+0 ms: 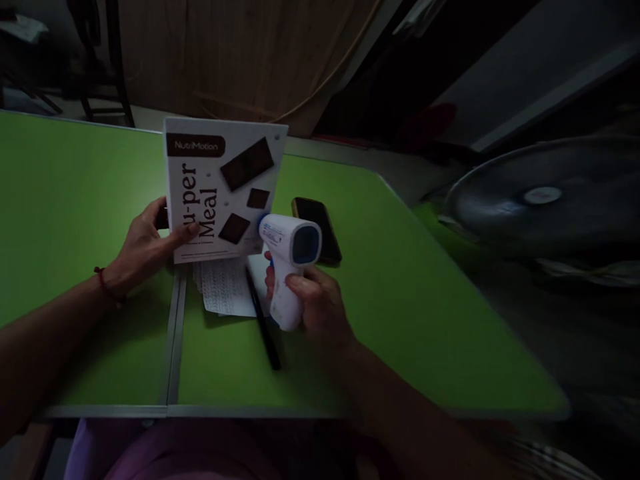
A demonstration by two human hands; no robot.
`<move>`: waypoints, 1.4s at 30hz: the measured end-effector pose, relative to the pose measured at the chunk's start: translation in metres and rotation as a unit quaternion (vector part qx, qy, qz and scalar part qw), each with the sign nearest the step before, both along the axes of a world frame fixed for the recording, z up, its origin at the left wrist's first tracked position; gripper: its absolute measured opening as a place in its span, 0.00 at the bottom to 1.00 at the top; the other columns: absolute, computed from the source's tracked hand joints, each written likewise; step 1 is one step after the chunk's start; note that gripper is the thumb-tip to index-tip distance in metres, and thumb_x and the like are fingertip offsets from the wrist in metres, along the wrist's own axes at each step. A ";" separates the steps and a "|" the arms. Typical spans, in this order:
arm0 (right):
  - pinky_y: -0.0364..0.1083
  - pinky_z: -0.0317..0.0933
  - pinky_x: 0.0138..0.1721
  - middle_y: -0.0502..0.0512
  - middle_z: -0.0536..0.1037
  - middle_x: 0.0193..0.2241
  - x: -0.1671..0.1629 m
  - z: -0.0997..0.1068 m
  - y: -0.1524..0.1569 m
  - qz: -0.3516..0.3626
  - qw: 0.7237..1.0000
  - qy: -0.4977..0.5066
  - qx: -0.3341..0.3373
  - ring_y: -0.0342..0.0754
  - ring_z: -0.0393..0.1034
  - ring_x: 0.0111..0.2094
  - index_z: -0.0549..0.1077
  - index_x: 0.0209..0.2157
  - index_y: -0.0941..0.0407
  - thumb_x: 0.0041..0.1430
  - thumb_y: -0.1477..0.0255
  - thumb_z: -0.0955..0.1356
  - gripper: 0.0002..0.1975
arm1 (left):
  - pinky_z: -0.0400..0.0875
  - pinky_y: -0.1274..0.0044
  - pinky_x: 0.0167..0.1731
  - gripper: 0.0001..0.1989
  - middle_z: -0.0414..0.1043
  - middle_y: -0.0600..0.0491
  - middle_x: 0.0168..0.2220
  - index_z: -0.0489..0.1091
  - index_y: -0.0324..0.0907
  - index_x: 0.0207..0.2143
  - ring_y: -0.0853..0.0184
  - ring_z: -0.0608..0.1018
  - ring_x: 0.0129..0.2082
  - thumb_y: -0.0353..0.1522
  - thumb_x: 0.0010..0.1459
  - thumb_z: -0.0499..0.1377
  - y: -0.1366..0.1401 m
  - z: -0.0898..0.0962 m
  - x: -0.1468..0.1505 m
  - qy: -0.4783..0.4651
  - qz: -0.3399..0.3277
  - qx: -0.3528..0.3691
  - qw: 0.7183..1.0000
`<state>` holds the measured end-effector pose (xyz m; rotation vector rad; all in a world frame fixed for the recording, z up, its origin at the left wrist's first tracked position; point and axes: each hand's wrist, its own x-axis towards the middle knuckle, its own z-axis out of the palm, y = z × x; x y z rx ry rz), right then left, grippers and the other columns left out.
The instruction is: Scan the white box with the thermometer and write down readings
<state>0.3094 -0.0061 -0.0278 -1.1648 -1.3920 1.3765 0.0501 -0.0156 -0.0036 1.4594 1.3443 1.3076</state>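
L hand gripped the white NutriMotion box by its left edge, held upright over the green table. Paper sheets & a black pen lay below it. R hand was clenched on the handle of a white scanner gun, nose just at the box front. A dark phone lay behind the gun.
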 end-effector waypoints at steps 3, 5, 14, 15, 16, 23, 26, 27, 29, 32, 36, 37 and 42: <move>0.47 0.61 0.26 0.52 0.72 0.24 0.012 -0.002 0.008 -0.026 0.999 -0.025 -0.002 0.47 0.65 0.25 0.74 0.30 0.56 0.46 0.57 0.67 0.17 | 0.82 0.61 0.46 0.23 0.75 0.46 0.53 0.69 0.45 0.45 0.52 0.79 0.51 0.46 0.55 0.69 0.006 -0.006 -0.004 -0.013 0.023 0.026 0.999; 0.49 0.64 0.28 0.56 0.76 0.29 0.019 -0.004 0.013 -0.042 0.995 -0.085 0.006 0.51 0.69 0.29 0.76 0.35 0.57 0.46 0.55 0.69 0.22 | 0.81 0.60 0.49 0.22 0.75 0.48 0.53 0.68 0.47 0.47 0.52 0.78 0.52 0.45 0.55 0.69 0.011 -0.010 -0.011 -0.006 0.049 0.048 0.998; 0.59 0.69 0.38 0.67 0.79 0.44 0.035 -0.039 0.036 -0.058 0.893 -0.394 0.208 0.60 0.73 0.42 0.73 0.54 0.59 0.52 0.60 0.69 0.29 | 0.78 0.61 0.52 0.27 0.72 0.51 0.56 0.66 0.49 0.49 0.54 0.74 0.57 0.44 0.49 0.71 0.026 -0.020 -0.035 0.031 0.108 0.069 0.991; 0.58 0.69 0.37 0.68 0.78 0.43 0.035 -0.039 0.037 -0.057 0.874 -0.419 0.238 0.61 0.73 0.41 0.74 0.53 0.59 0.53 0.61 0.69 0.27 | 0.77 0.61 0.53 0.28 0.72 0.52 0.55 0.66 0.49 0.49 0.55 0.74 0.57 0.45 0.49 0.71 0.027 -0.019 -0.036 0.024 0.098 0.066 0.993; 0.59 0.69 0.37 0.69 0.78 0.43 0.035 -0.038 0.036 -0.064 0.852 -0.440 0.276 0.61 0.72 0.42 0.75 0.51 0.60 0.54 0.61 0.68 0.26 | 0.75 0.60 0.55 0.29 0.73 0.55 0.54 0.65 0.49 0.49 0.56 0.74 0.57 0.45 0.49 0.72 0.028 -0.019 -0.036 0.018 0.089 0.063 0.994; 0.43 0.65 0.26 0.54 0.78 0.23 0.024 -0.020 0.007 0.045 0.778 -0.376 0.502 0.43 0.70 0.22 0.78 0.40 0.60 0.66 0.67 0.66 0.12 | 0.70 0.52 0.54 0.43 0.60 0.47 0.63 0.55 0.47 0.61 0.48 0.64 0.62 0.48 0.49 0.70 0.027 -0.013 -0.032 0.180 0.207 0.118 0.954; 0.43 0.62 0.23 0.53 0.78 0.21 0.019 -0.018 -0.004 0.102 0.763 -0.420 0.481 0.44 0.70 0.21 0.78 0.41 0.61 0.64 0.66 0.69 0.12 | 0.60 0.50 0.61 0.54 0.41 0.46 0.70 0.39 0.49 0.69 0.45 0.50 0.69 0.51 0.51 0.69 0.015 -0.004 -0.022 0.326 0.277 0.217 0.878; 0.43 0.62 0.23 0.53 0.79 0.22 0.018 -0.017 -0.005 0.106 0.767 -0.421 0.473 0.44 0.70 0.21 0.78 0.42 0.61 0.64 0.68 0.68 0.12 | 0.57 0.51 0.63 0.55 0.38 0.48 0.71 0.36 0.51 0.69 0.45 0.47 0.70 0.53 0.51 0.68 0.010 -0.001 -0.016 0.358 0.278 0.250 0.856; 0.43 0.62 0.23 0.54 0.80 0.24 0.019 -0.014 -0.005 0.113 0.794 -0.381 0.460 0.44 0.71 0.21 0.77 0.45 0.61 0.64 0.73 0.66 0.11 | 0.54 0.53 0.65 0.53 0.35 0.54 0.72 0.33 0.56 0.69 0.47 0.45 0.71 0.53 0.55 0.65 0.001 0.003 -0.002 0.395 0.261 0.276 0.836; 0.43 0.67 0.28 0.53 0.80 0.29 0.022 -0.009 -0.002 0.115 0.862 -0.265 0.416 0.43 0.73 0.26 0.76 0.46 0.57 0.64 0.77 0.62 0.14 | 0.51 0.53 0.66 0.44 0.41 0.50 0.71 0.42 0.55 0.68 0.47 0.48 0.71 0.46 0.59 0.65 -0.008 -0.001 0.017 0.428 0.131 0.260 0.856; 0.47 0.71 0.38 0.54 0.77 0.38 0.022 -0.008 0.000 0.082 0.934 -0.107 0.330 0.47 0.75 0.38 0.69 0.55 0.52 0.64 0.75 0.63 0.18 | 0.51 0.50 0.65 0.34 0.52 0.41 0.68 0.59 0.45 0.64 0.44 0.56 0.68 0.47 0.60 0.63 -0.010 -0.015 0.030 0.449 -0.083 0.167 0.874; 0.48 0.71 0.39 0.54 0.76 0.38 0.020 -0.009 -0.001 0.069 0.944 -0.071 0.315 0.47 0.74 0.38 0.68 0.55 0.51 0.61 0.73 0.66 0.20 | 0.48 0.49 0.65 0.33 0.54 0.41 0.68 0.63 0.45 0.61 0.43 0.55 0.68 0.49 0.59 0.64 -0.010 -0.017 0.031 0.458 -0.113 0.146 0.869; 0.44 0.62 0.27 0.45 0.68 0.24 0.012 -0.012 -0.010 0.017 0.969 0.068 0.238 0.42 0.63 0.24 0.66 0.36 0.51 0.61 0.62 0.70 0.10 | 0.41 0.45 0.65 0.29 0.57 0.39 0.67 0.71 0.44 0.55 0.40 0.52 0.69 0.49 0.56 0.67 -0.013 -0.020 0.033 0.481 -0.170 0.089 0.855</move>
